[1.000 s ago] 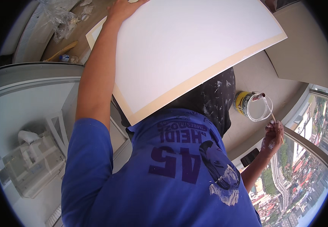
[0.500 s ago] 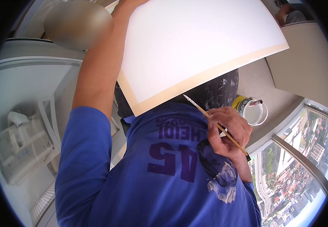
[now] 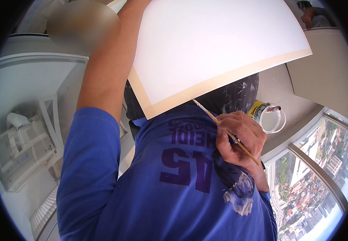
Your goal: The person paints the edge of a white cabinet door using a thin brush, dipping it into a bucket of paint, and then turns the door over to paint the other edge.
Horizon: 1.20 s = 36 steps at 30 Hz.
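Observation:
My right hand (image 3: 242, 138) is closed round a thin paintbrush (image 3: 244, 149) with a wooden handle. Its whitened tip points up and left and comes close to the near edge of a large white panel (image 3: 218, 36); whether it touches cannot be made out. A tan strip (image 3: 198, 87) runs along the panel's left and near edges. Up past the panel's left side stretches my left arm (image 3: 107, 76), its hand out of view beyond the top edge.
A yellow-labelled paint can (image 3: 262, 114) with a wire handle stands on the floor to the right, by a window (image 3: 302, 188). A beige board (image 3: 324, 68) lies farther right. Another person's arm (image 3: 310, 15) shows at the top right. Glass panes (image 3: 33, 88) fill the left.
The panel sits slightly farther right and higher in view. The paintbrush tip has come closer to its near edge, and the right hand has turned a little.

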Tool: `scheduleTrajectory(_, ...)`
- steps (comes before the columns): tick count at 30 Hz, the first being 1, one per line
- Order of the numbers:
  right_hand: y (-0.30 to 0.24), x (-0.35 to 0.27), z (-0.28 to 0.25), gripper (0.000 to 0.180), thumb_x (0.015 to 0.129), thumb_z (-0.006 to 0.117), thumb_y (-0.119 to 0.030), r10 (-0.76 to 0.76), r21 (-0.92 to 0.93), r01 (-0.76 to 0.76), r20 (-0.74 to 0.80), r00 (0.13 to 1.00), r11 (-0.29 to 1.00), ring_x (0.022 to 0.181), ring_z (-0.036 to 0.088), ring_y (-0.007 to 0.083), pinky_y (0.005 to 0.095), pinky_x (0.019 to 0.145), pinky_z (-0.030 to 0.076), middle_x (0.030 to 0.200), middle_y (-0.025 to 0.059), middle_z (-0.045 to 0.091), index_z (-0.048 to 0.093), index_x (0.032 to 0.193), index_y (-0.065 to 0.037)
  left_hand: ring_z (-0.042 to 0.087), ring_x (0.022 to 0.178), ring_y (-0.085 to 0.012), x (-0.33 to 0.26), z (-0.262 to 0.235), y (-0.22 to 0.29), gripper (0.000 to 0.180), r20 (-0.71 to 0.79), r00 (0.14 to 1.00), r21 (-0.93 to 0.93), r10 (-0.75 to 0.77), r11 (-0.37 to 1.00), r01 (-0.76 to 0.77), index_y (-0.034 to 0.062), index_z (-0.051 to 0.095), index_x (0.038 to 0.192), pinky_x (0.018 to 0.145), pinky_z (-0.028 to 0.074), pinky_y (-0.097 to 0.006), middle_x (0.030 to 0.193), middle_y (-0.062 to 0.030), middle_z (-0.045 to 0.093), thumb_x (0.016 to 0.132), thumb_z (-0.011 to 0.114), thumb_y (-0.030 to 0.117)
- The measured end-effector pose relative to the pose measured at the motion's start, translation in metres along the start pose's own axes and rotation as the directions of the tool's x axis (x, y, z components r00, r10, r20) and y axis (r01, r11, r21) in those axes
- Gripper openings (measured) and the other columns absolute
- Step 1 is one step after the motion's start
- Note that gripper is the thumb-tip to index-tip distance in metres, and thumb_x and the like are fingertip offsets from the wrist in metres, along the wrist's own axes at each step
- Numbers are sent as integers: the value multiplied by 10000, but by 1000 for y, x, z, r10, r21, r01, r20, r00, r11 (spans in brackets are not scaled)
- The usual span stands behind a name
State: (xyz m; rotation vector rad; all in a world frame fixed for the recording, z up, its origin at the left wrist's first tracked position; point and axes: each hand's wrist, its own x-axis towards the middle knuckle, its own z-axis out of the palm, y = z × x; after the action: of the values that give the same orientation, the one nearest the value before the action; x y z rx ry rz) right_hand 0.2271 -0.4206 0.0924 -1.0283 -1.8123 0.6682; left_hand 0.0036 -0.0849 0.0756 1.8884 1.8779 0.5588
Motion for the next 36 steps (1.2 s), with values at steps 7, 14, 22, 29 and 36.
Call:
scheduleTrajectory(7, 2, 1, -1, 172, 709, 675, 113, -12, -50, 12, 6, 1000, 999, 634, 680, 255, 319, 587, 549, 769, 150, 688, 659, 865, 44, 471, 1402, -449, 8, 1, -2, 1040, -10, 1000, 69, 7, 998, -6, 0, 386, 1514, 1159, 399, -495, 1487, -306, 501, 801, 787, 642)
scheduleTrajectory(14, 0, 5, -4, 176, 707, 679, 114, 1, -15, -1, 14, 1000, 1000, 629, 676, 245, 317, 585, 546, 774, 150, 691, 662, 866, 42, 461, 1409, -449, 11, 4, -6, 1043, 3, 1000, 61, -4, 998, 4, 1, 387, 1518, 1165, 392, -502, 1491, -309, 493, 800, 786, 645)
scheduleTrajectory(22, 5, 4, -3, 180, 707, 679, 109, 2, -56, 0, 26, 1000, 998, 630, 674, 240, 313, 580, 542, 769, 134, 688, 664, 874, 42, 454, 1411, -456, 12, 7, -4, 1045, -13, 1000, 82, -4, 997, 5, 4, 391, 1513, 1162, 394, -511, 1500, -307, 484, 796, 788, 651)
scheduleTrajectory(29, 1, 5, 1, 179, 698, 678, 114, 2, -5, -2, 19, 1000, 1000, 633, 676, 240, 312, 581, 548, 769, 127, 687, 664, 860, 38, 448, 1415, -462, 10, 5, -3, 1043, 6, 1000, 60, -17, 998, 17, 11, 381, 1518, 1164, 390, -515, 1501, -305, 486, 799, 788, 649)
scheduleTrajectory(36, 9, 1, -6, 200, 694, 680, 116, -1, -78, 2, 9, 1000, 997, 630, 671, 239, 316, 581, 546, 772, 133, 685, 664, 876, 34, 428, 1427, -468, 7, 4, 0, 1041, 3, 1000, 80, -22, 997, 22, 23, 378, 1525, 1165, 385, -530, 1507, -302, 481, 803, 780, 656)
